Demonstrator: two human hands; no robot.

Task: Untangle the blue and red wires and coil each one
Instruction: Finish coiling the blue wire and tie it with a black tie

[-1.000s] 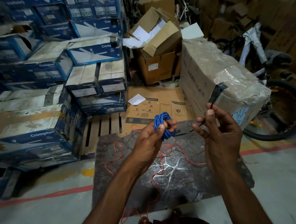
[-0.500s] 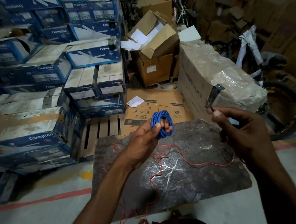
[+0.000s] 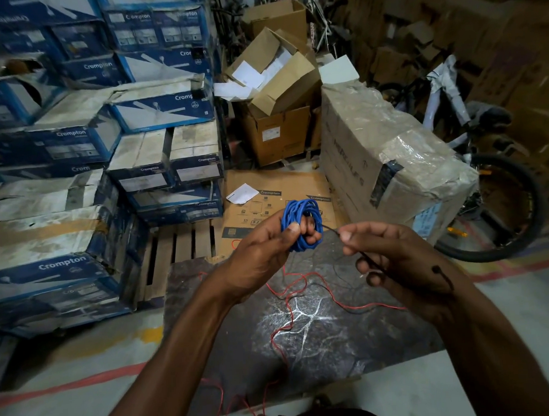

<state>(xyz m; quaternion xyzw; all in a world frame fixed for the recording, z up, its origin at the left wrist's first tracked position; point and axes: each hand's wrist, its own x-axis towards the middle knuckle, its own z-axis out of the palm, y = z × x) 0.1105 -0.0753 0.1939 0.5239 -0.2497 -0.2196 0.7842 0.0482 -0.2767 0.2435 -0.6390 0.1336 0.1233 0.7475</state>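
While gripping blue coil (image 3: 300,226) in left hand (image 3: 263,253), brought right hand (image 3: 393,259) back to coil's 3 o'clock, pinching dark strand (image 3: 331,230); found red wire (image 3: 380,306) uncoiled.

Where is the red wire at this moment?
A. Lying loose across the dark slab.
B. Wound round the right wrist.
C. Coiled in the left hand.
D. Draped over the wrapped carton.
A: the red wire sprawls uncoiled over the dark slab, while the left hand grips the blue coil and the right hand pinches a thin dark strand.
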